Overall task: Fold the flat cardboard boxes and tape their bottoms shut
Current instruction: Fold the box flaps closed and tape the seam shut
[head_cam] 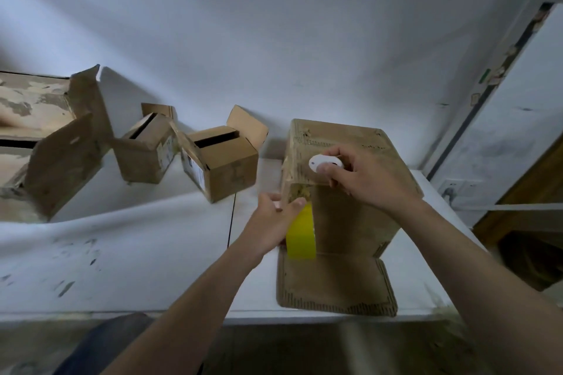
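A folded cardboard box stands upside down on the white table, its closed bottom facing up and one flap lying flat toward me. My left hand grips a yellow tape roll against the box's near left corner. My right hand holds a small white cutter on top of the box, near the front edge.
Two small boxes with open flaps stand at the back middle of the table. A large worn box sits at the far left. A wall rises behind; a door frame and brown furniture lie right.
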A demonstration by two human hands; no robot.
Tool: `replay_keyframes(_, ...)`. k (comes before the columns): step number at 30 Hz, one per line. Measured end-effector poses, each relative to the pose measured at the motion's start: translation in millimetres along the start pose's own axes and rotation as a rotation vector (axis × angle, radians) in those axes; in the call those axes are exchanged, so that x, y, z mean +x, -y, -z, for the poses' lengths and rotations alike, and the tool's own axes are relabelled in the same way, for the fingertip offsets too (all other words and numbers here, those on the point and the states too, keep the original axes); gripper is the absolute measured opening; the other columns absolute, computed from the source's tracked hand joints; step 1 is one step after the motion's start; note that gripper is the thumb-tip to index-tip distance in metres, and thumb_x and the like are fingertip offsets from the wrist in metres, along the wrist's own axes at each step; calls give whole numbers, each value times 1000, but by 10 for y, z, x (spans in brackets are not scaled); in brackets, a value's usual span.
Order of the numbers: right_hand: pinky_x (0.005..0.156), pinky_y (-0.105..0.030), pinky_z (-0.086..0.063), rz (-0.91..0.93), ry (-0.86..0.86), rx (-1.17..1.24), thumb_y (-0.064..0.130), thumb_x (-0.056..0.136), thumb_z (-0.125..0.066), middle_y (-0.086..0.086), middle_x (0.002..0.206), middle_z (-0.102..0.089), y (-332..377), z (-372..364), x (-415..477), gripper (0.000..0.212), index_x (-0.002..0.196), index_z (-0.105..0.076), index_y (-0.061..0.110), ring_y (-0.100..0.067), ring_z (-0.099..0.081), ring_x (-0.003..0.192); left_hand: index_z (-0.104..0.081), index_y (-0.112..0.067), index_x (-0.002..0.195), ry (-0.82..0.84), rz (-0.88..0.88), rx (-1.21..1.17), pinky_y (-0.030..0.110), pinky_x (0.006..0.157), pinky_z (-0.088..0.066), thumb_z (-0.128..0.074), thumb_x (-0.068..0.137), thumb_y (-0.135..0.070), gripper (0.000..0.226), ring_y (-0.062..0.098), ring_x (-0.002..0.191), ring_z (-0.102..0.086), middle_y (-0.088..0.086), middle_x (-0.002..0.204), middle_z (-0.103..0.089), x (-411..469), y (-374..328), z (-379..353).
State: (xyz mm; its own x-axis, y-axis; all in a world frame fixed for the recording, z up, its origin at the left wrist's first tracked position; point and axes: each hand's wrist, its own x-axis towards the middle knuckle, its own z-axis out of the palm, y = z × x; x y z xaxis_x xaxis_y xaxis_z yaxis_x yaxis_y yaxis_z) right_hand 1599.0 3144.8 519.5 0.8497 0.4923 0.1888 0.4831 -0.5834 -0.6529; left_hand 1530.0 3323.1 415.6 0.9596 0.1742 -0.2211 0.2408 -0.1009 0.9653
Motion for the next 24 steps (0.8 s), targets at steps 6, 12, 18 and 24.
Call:
replay_keyframes(6,52,-13,-40,-31,-35,163,37,90,-73,6,71,-71,37,-44,-22,14,104,-75,32,-2,-56,55,-50,-36,111,-9,90,-382,31,66,-60,-64,95,-45,23,17,96,-68,-2,110,-62,-103,108,-143)
replay_keyframes(12,59,-20,-52,-104,-113,316,17,82,-82,-12,84,-74,7,-70,-68,32,92,-64,-6,-13,-68,67,-48,-29,114,11,30,-550,24,53,-56,-63,99,-32,21,14,72,-76,-5,83,-78,-184,147,-205)
replay_keyframes(18,54,-4,-38,79,-56,34,24,94,-71,30,67,-64,98,-79,-95,9,101,-75,25,10,-55,60,-48,-33,113,9,-40,-480,22,53,-56,-60,101,-33,18,13,72,-76,-7,83,-78,-187,105,-211)
replay_keyframes(24,65,-24,-44,60,46,61,23,99,-63,5,74,-70,-14,-209,17,11,103,-73,24,-1,-58,65,-49,-34,118,-2,-38,-321,52,89,-59,-64,96,-41,28,23,93,-75,2,105,-76,-161,122,-225)
